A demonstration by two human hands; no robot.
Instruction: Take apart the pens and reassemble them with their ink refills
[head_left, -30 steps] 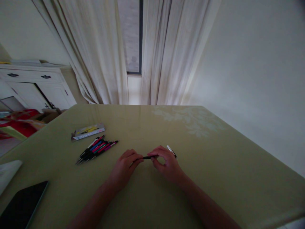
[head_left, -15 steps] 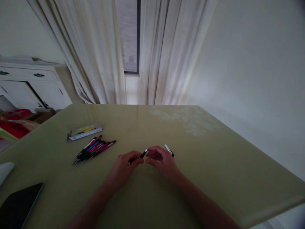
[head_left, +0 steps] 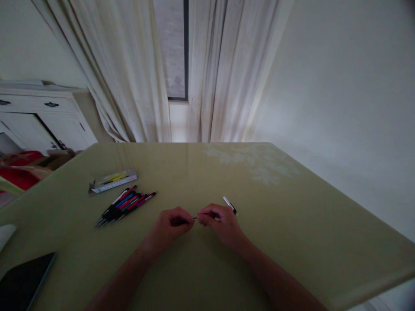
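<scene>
My left hand [head_left: 170, 226] and my right hand [head_left: 220, 222] rest close together on the olive-green table [head_left: 292, 224], both with fingers pinched. Between their fingertips runs a thin dark pen part [head_left: 195, 217], mostly hidden inside the hands. A white and black pen piece [head_left: 230, 205] sticks out on the table just behind my right hand. To the left lies a bundle of several pens [head_left: 125, 203] in pink, red, blue and black, a hand's width from my left hand.
A flat pen box [head_left: 112, 180] lies behind the pens. A dark tablet [head_left: 22, 283] sits at the near left corner. Beyond the table are cream curtains [head_left: 129, 73], a white cabinet [head_left: 42, 119] and red items [head_left: 19, 172] at left.
The dark pen part showed between my fingertips and tilted up half a second ago; now my hands have closed in and only a thin sliver shows. The camera shifted slightly right.
</scene>
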